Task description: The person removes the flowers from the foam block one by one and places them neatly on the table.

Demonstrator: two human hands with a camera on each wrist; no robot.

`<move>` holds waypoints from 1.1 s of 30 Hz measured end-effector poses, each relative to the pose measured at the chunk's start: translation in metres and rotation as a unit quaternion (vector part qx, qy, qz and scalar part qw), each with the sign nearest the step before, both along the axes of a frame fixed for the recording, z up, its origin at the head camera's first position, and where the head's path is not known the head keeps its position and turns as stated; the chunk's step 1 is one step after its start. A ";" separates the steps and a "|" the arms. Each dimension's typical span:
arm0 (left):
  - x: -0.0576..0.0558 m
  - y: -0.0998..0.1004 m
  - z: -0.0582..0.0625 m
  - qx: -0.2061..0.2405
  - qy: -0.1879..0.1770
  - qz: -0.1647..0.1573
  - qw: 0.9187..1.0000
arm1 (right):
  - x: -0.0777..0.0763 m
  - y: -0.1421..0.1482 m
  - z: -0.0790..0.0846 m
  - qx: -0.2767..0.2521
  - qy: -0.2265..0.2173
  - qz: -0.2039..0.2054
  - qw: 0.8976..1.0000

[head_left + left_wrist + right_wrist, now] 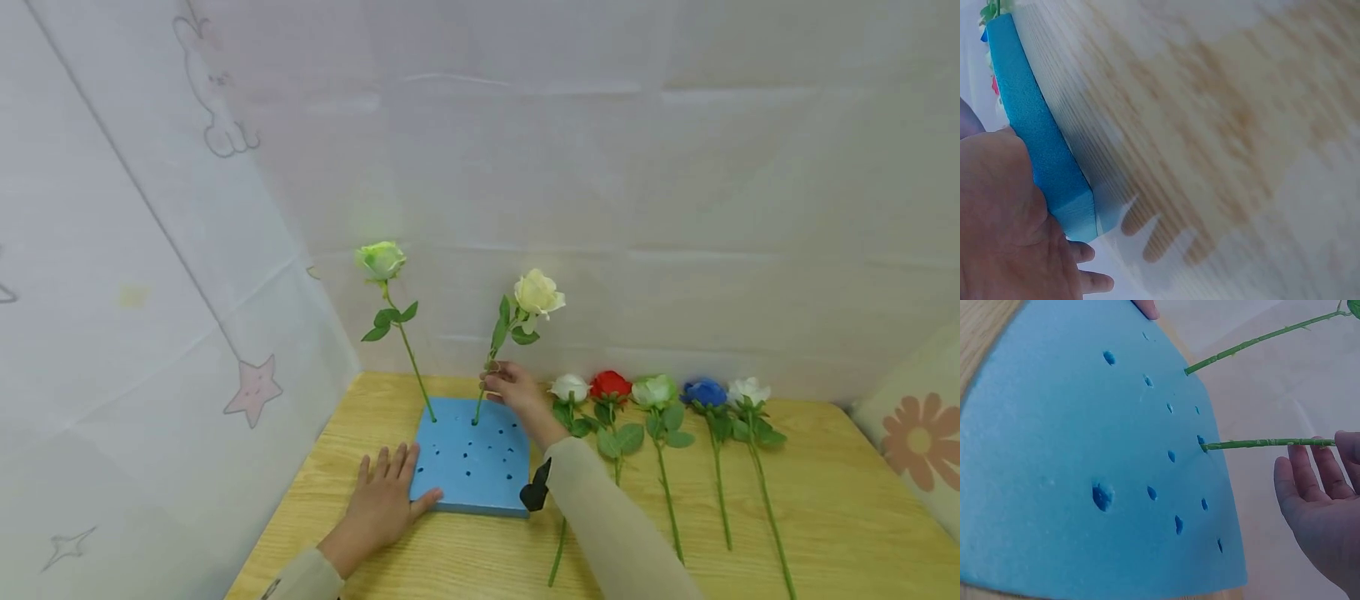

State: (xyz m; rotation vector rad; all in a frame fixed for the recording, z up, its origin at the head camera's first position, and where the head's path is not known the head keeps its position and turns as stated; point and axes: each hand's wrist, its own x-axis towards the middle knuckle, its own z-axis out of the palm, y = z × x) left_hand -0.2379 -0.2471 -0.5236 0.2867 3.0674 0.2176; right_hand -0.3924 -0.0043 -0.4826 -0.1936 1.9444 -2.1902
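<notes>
In the head view, a blue foam board (pixel 487 492) with several holes lies on the table. My right hand (pixel 519 396) pinches the stem of a cream rose (pixel 538 293) between thumb and fingers. That stem's lower end (pixel 1210 447) meets a hole near the board's far edge; how deep it goes is unclear. A pale green rose (pixel 382 260) stands tilted in another hole at the far left corner. My left hand (pixel 384 500) rests flat with spread fingers against the board's left side, its thumb by the near left corner.
To the right of the board, several roses lie on the wooden table (pixel 840 500): a white rose (pixel 570 387), a red rose (pixel 611 385), a pale green one, a blue rose (pixel 705 393) and another white one. A patterned cloth (pixel 600 167) hangs behind.
</notes>
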 end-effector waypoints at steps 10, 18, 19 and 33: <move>-0.001 0.000 -0.003 0.001 0.007 0.001 1.000 | 0.002 -0.009 -0.002 0.009 0.003 0.004 1.000; -0.002 0.000 -0.006 -0.001 -0.001 0.001 1.000 | 0.006 -0.011 -0.001 0.007 -0.002 0.007 1.000; -0.002 0.000 -0.006 -0.003 -0.001 0.001 1.000 | 0.006 -0.011 0.000 0.004 -0.001 0.008 1.000; -0.001 -0.001 -0.004 -0.002 0.019 -0.001 1.000 | 0.008 -0.011 0.019 -0.004 0.031 0.025 0.999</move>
